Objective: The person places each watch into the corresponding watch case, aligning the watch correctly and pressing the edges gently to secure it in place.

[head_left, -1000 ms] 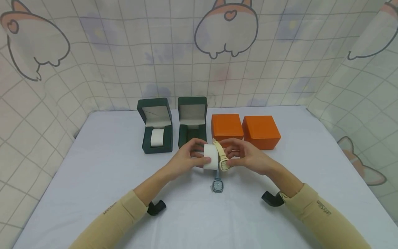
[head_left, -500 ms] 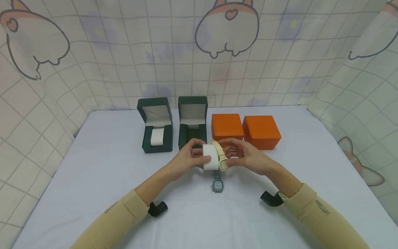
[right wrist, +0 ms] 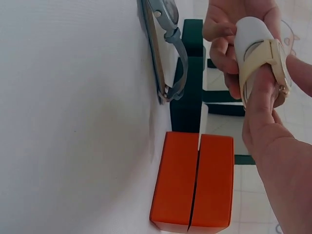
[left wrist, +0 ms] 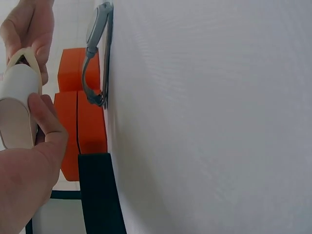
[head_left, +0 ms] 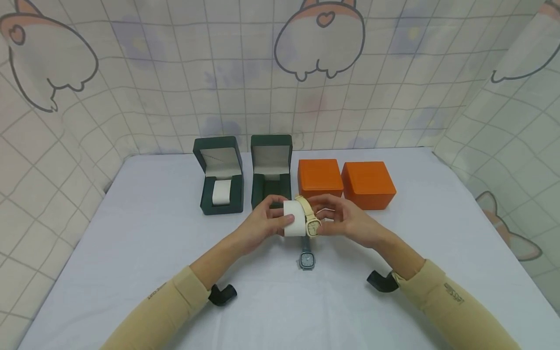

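My left hand [head_left: 263,221] grips a white watch cushion [head_left: 294,218] above the table in front of the green boxes. A cream wristwatch [head_left: 312,224] is pinched in my right hand [head_left: 347,218], thumb by its dial. In the right wrist view the strap of this watch [right wrist: 258,61] loops round one end of the cushion [right wrist: 248,29]. Below the hands a blue-grey wristwatch [head_left: 307,259] lies on the table; the cushion and hands hide the upper part of its strap in the head view.
Two green watch boxes stand with lids up: the left box [head_left: 209,210] holds a white cushion [head_left: 221,192], while the middle box [head_left: 284,187] shows a bare dark inside. Two closed orange boxes, one left [head_left: 318,174] and one right [head_left: 369,180], stand beside them on the white-covered table [head_left: 131,218].
Both hands have shifted slightly left, carrying the cushion and cream wristwatch. The watch sits closer against the cushion's right end. The blue-grey wristwatch and boxes have stayed put.
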### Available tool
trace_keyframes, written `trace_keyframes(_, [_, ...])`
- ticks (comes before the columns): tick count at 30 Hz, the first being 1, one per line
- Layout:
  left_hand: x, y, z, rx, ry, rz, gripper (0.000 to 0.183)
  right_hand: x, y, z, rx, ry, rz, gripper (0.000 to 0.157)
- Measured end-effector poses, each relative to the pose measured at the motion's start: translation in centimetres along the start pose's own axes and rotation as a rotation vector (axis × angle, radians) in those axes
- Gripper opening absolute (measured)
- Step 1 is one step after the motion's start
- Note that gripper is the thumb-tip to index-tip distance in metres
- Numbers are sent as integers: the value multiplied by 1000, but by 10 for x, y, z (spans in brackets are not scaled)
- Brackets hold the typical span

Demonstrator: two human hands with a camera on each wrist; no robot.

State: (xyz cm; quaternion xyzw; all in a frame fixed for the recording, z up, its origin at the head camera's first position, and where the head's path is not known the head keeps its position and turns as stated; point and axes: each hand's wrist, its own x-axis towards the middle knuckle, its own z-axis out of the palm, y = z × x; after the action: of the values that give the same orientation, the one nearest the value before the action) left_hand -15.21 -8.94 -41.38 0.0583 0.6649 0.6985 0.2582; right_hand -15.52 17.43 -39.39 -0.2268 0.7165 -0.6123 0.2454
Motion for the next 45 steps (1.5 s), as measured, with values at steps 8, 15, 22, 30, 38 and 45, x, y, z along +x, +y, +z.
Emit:
trace_keyframes(8, [1, -1, -3, -44, 34, -9, 58, -2, 3, 6, -120, 50, -23, 66])
trace_keyframes(15, [1, 1, -2, -67, 37, -6, 58, -2, 7, 17, -226, 139, -100, 68])
trace_keyframes(22, [1, -1, -2, -74, 32, 8, 57, 1, 7, 28, -344, 274, -84, 68])
trace_keyframes(30, [-1, -3, 1, -69, 39, 42, 58, 2, 8, 32, -407, 333, -97, 62])
trace_keyframes(38, [-1, -5, 0, -15, 21, 83, 72, 2, 7, 34, -464, 357, -100, 61])
trace_keyframes(45, [-2, -7, 0, 38, 15, 130, 75, 2, 4, 33, -456, 338, -94, 59])
